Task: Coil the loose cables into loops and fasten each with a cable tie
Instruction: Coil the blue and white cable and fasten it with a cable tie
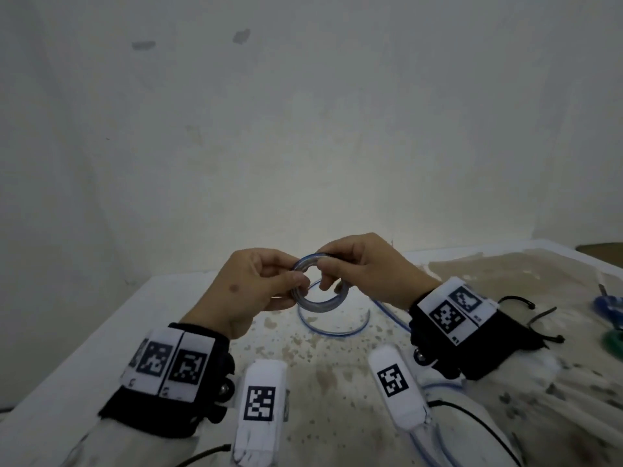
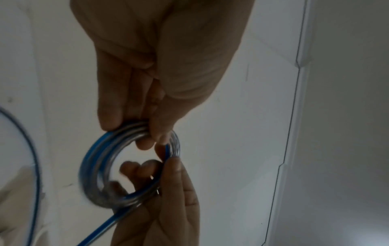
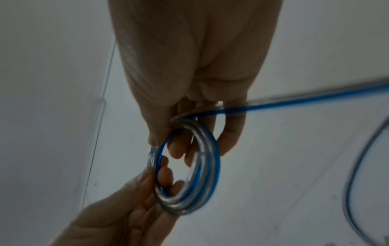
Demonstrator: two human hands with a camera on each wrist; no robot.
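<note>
A clear cable with a blue stripe is wound into a small coil held above the table. My left hand pinches the coil's left side between thumb and fingers. My right hand pinches its upper right side. In the left wrist view my left hand grips the coil from above, with the right hand's fingers behind it. In the right wrist view my right hand holds the coil, and the loose tail runs off to the right. The uncoiled cable curves on the table below.
The white table is stained brown and speckled, with a pale wall behind it. Black cable ties lie at the right, past my right wrist. A blue object and a green one sit at the right edge.
</note>
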